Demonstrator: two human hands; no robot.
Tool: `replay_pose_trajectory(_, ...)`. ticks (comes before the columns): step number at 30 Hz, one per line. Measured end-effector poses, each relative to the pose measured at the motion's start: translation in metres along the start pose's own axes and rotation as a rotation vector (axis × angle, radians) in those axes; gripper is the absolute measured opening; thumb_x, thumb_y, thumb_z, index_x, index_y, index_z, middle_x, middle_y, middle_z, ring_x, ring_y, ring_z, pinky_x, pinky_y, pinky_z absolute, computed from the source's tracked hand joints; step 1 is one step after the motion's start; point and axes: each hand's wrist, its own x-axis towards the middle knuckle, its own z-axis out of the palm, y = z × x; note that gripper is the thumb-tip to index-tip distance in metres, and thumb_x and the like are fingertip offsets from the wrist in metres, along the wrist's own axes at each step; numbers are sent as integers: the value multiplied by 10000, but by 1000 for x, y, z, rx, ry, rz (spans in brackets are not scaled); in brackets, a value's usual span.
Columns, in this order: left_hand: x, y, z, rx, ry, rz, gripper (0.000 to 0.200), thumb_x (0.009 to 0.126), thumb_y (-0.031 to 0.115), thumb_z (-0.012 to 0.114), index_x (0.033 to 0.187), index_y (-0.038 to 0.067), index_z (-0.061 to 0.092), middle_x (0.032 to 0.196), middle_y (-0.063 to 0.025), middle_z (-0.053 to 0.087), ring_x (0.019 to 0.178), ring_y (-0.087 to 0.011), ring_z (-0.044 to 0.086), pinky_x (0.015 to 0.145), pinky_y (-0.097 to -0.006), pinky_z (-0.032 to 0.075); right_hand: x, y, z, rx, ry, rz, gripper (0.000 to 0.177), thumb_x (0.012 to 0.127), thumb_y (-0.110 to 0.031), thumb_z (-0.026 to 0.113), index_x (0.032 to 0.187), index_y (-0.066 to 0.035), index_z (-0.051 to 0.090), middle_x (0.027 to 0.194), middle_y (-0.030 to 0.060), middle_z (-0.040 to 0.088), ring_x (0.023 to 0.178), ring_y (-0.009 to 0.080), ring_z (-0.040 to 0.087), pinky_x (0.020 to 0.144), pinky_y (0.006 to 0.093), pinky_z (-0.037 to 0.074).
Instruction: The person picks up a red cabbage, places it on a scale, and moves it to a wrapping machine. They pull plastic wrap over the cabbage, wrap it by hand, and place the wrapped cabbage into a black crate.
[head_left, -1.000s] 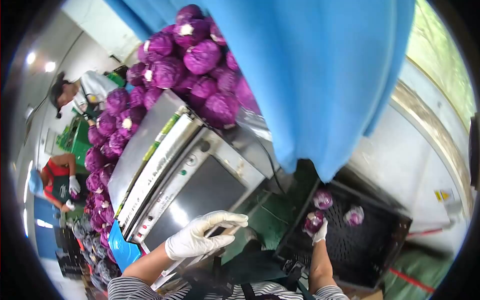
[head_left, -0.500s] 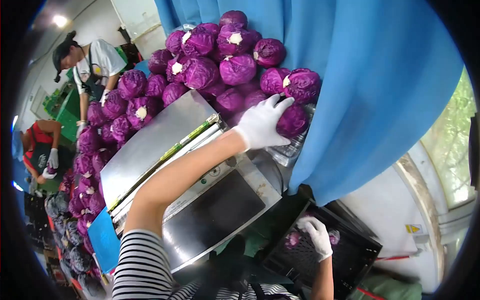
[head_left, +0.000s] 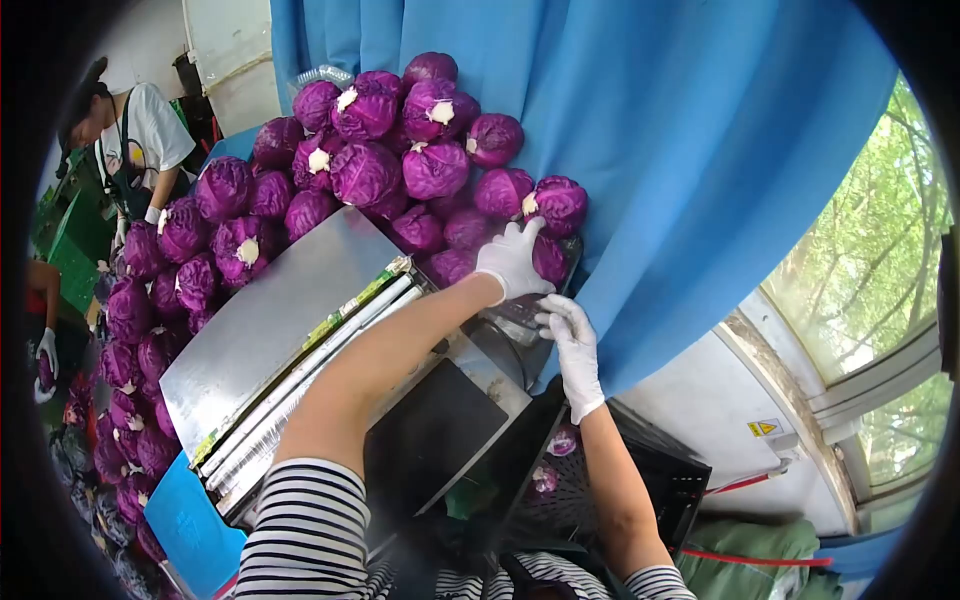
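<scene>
My left hand (head_left: 515,262), in a white glove, rests against a purple cabbage (head_left: 548,260) at the right end of the pile, its fingers curved over the cabbage's near side. Just below it my right hand (head_left: 574,345), also gloved, is raised with its fingers apart and nothing in them. Another cabbage (head_left: 560,205) with a pale stem end lies right above my left hand. Under my hands, part of a clear plastic tray (head_left: 515,318) shows at the edge of the pile.
A metal wrapping machine (head_left: 270,330) with film rolls stands beneath my left forearm. A blue curtain (head_left: 700,150) hangs behind the pile. The black crate (head_left: 690,480) at lower right holds cabbages. A co-worker (head_left: 150,135) bends at upper left; another person's gloved hand (head_left: 46,365) is below.
My right hand has risen from the black crate to beside my left hand. My left hand stays at the same cabbage. The whole view has shifted.
</scene>
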Motion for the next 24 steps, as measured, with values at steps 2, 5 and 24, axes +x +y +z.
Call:
replay_pose_trajectory(2,-1,-2,-6,45,-65,27,1032,558,460,805,1387,144,278,1197,-220,465,1054,-374,560,878,-422,477,7,5,-6,-21,92,7,304,943,-92,497,1244,-48,494,1189,84,566,1012,165,574,826,282,462)
replay_pose_trajectory(5,-8,9,-17,99,-156,27,1017,568,465,798,1382,116,298,1252,-226,450,1089,-372,550,901,-421,467,26,21,-13,-183,248,-53,329,934,-86,510,1259,-45,477,1220,92,544,1043,162,553,844,286,456)
replay_pose_trajectory(24,-222,-91,-140,-678,489,-351,823,719,327,807,1382,104,373,1275,-174,428,1189,-281,438,1038,-377,350,-12,22,-9,-145,-153,-72,341,889,-61,578,1226,-58,524,1096,97,615,986,168,580,896,299,448)
